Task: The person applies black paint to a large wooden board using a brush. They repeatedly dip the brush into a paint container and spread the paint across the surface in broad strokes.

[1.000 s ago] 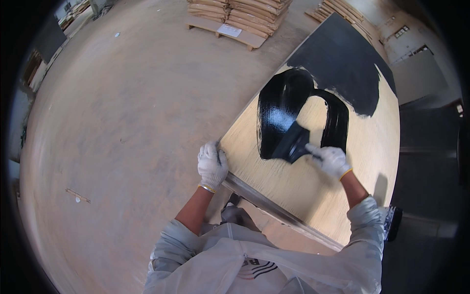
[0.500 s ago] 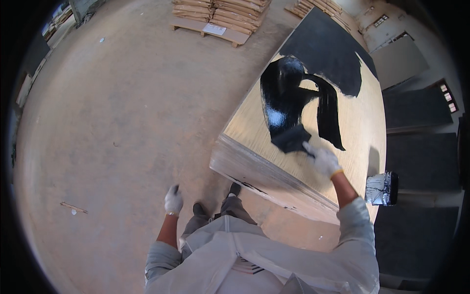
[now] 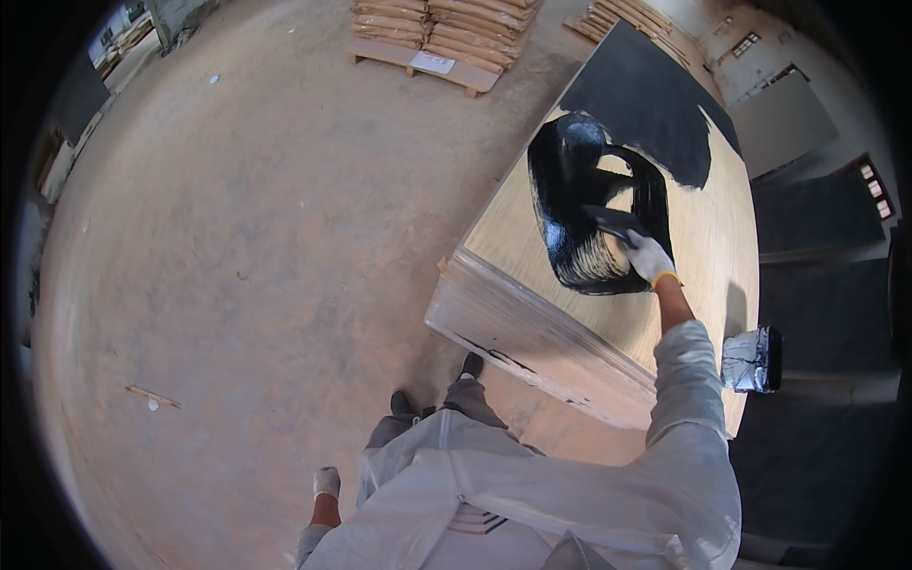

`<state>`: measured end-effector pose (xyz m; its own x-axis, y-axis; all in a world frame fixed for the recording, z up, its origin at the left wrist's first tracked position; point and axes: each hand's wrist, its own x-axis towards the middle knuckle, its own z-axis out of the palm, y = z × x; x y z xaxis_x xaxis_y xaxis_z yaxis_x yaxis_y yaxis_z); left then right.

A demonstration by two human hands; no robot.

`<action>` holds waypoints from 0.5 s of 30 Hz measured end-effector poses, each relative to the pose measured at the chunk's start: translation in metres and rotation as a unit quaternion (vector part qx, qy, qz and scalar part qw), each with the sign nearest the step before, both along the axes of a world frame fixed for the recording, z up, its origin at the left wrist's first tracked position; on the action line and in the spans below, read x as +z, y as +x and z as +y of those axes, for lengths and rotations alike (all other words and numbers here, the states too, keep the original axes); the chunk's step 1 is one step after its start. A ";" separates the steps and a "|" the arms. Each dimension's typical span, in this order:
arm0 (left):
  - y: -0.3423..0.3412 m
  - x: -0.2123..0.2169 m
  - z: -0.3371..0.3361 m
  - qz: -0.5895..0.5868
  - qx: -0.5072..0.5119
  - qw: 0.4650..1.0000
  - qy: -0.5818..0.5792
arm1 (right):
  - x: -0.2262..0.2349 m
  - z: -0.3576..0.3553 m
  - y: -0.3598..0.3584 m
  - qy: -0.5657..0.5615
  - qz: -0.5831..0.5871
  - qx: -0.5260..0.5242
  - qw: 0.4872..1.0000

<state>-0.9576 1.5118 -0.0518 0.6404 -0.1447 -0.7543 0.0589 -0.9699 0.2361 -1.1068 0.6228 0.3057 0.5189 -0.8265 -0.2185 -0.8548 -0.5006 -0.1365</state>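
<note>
My right hand (image 3: 652, 256), in a white glove with a yellow cuff, grips a wide flat paintbrush (image 3: 613, 222) loaded with black. The brush lies tilted on wet, shiny black paint (image 3: 562, 223) spread over a pale wooden board (image 3: 513, 249), which tops a tall stack. Streaky strokes now form a loop around a bare patch of wood. A dull black coat (image 3: 646, 95) covers the board's far end. My left hand (image 3: 326, 482), gloved, hangs low over the floor, away from the stack. Its fingers look curled in, with nothing seen in them.
A paint-smeared container (image 3: 749, 359) stands by the stack's right edge. Dark panels (image 3: 822, 313) line the right side. Full brown sacks (image 3: 475, 33) sit on a wooden pallet (image 3: 446, 72) at the back. A thin stick (image 3: 152, 396) lies on the floor at left.
My right hand has carried the brush away from me and slightly right, and fresh black strokes now cross the near part of the wood. My left hand has dropped back toward my body.
</note>
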 end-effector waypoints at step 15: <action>0.036 0.003 -0.111 0.047 0.225 0.949 -0.216 | 0.035 0.150 0.006 0.013 0.089 0.113 0.990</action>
